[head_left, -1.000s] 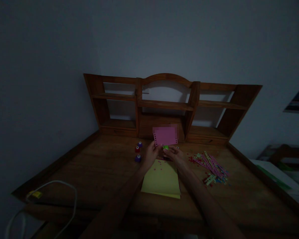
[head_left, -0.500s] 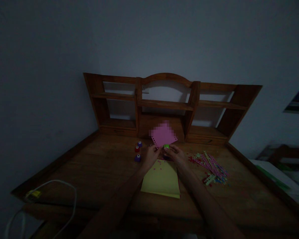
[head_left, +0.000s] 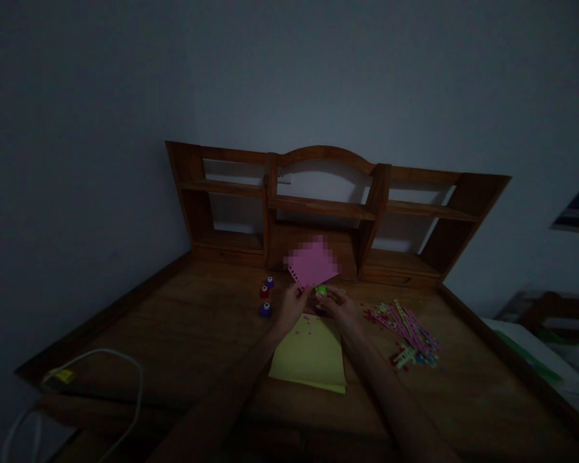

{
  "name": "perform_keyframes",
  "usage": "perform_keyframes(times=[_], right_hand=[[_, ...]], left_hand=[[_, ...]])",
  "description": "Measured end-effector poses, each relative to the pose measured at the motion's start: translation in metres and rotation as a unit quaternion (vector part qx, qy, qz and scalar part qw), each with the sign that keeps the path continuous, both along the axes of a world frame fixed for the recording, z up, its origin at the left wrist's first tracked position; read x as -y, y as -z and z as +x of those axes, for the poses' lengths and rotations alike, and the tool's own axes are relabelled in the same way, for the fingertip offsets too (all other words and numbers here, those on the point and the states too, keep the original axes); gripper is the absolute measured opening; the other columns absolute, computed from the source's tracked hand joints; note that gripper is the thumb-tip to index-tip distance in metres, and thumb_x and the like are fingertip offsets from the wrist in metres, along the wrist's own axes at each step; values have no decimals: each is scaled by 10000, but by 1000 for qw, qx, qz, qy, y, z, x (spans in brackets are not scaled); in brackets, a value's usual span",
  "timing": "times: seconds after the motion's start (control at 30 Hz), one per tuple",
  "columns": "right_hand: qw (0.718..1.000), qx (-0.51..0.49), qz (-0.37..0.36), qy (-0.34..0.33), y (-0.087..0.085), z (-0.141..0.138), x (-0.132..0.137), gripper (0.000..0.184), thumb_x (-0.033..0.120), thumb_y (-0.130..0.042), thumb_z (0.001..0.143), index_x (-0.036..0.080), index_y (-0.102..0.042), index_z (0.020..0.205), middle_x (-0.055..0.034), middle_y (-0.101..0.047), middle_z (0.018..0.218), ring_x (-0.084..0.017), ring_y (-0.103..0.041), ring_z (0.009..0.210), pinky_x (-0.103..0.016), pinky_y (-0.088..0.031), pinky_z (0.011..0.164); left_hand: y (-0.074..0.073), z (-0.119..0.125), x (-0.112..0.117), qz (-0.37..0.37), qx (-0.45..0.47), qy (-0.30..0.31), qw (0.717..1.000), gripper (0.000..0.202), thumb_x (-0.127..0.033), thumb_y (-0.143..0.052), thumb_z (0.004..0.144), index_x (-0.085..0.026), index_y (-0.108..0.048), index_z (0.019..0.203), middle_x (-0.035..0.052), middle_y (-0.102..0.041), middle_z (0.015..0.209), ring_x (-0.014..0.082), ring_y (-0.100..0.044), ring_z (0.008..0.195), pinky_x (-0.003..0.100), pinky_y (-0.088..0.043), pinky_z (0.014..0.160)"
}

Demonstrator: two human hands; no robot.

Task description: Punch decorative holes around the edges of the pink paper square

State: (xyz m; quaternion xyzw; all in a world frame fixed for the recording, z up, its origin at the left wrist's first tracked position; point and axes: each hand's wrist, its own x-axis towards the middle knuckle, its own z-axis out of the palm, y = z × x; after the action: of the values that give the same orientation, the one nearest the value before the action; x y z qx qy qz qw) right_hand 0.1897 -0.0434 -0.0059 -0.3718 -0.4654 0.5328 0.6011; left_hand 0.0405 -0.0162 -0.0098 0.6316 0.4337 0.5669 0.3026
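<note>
My left hand (head_left: 293, 305) pinches the near corner of a pink sheet of paper (head_left: 313, 265), which stands tilted up and has a row of punched holes along its left edge. In my right hand (head_left: 341, 308) is a small bright green craft punch (head_left: 321, 290), close to the sheet's lower edge; whether the paper sits in its slot I cannot tell. Below both hands lies a yellow paper pad (head_left: 309, 357) with several tiny pink bits on it. Left of my left hand stand two purple punches (head_left: 265, 310) and a red punch (head_left: 264, 292).
To the right, punched pink and pale strips (head_left: 410, 328) lie heaped among small coloured bits. A wooden shelf unit (head_left: 318, 204) stands along the desk's back. At the front left, a white cable (head_left: 141, 386) loops near a yellow object (head_left: 62, 375).
The pink sheet has shifted slightly left and turned a little in my left hand. My right hand keeps the green punch beside it. The whole view has moved slightly.
</note>
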Motion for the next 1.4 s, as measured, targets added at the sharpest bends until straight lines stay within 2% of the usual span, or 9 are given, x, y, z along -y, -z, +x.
perform_keyframes(times=[0.27, 0.53, 0.67, 0.77, 0.9, 1.03, 1.2, 1.4], right_hand=[[1000, -2, -3, -3, 2, 0, -3, 425, 376, -853, 611, 215, -688, 967, -44, -725, 957, -204, -676, 846, -342, -562, 773], [999, -32, -19, 12, 5, 1, -6, 423, 354, -886, 553, 215, -685, 898, -29, -730, 902, -192, -680, 779, -347, -571, 750], [999, -30, -23, 10, 3, 1, -6, 405, 365, -883, 561, 206, -695, 883, -41, -731, 921, -189, -682, 781, -331, -569, 746], [999, -30, -30, 11, 2, 1, -6, 405, 390, -884, 557, 200, -705, 866, -50, -733, 906, -190, -684, 762, -332, -568, 734], [999, -22, -42, 27, 2, 5, -7, 382, 430, -867, 578, 191, -720, 838, -48, -730, 820, -169, -663, 653, -318, -556, 675], [999, -20, -44, 17, 1, 8, -7, 334, 443, -832, 634, 178, -729, 810, -46, -717, 774, -144, -618, 594, -284, -517, 618], [998, -43, -41, -4, 0, 9, -8, 301, 423, -815, 665, 177, -739, 821, -49, -709, 812, -126, -571, 598, -258, -475, 598], [998, -55, -32, -24, 2, 12, -11, 258, 410, -797, 692, 196, -742, 825, -26, -689, 796, -118, -539, 607, -250, -451, 605]], left_hand=[[1, -3, -1, -1, -18, -12, 1000, 380, -481, -508, 892, -138, -661, 831, 37, -658, 681, 161, -585, 636, 224, -412, 555], [-17, 0, 12, 14, -39, -17, 999, 334, -432, -553, 878, -140, -684, 782, 32, -632, 609, 160, -562, 607, 228, -397, 561], [-15, 0, 11, 38, -69, -33, 996, 320, -401, -557, 881, -138, -682, 750, 46, -654, 648, 160, -563, 620, 235, -407, 580], [-13, 1, 10, 44, -59, -13, 997, 291, -368, -541, 892, -134, -688, 801, 65, -688, 731, 169, -588, 667, 239, -431, 605], [-16, 3, 14, 46, -40, 12, 998, 278, -373, -559, 876, -133, -688, 821, 65, -699, 764, 174, -601, 679, 243, -453, 603], [-17, 5, 18, 13, -20, 47, 999, 305, -416, -573, 860, -134, -675, 804, 54, -682, 704, 167, -597, 606, 240, -462, 535], [-7, 7, 15, -47, 20, 113, 992, 371, -490, -536, 871, -140, -618, 782, 7, -586, 554, 139, -549, 441, 221, -430, 412], [-6, 6, 18, -74, 55, 166, 982, 336, -470, -539, 869, -142, -605, 836, -11, -570, 559, 118, -525, 425, 204, -414, 398]])
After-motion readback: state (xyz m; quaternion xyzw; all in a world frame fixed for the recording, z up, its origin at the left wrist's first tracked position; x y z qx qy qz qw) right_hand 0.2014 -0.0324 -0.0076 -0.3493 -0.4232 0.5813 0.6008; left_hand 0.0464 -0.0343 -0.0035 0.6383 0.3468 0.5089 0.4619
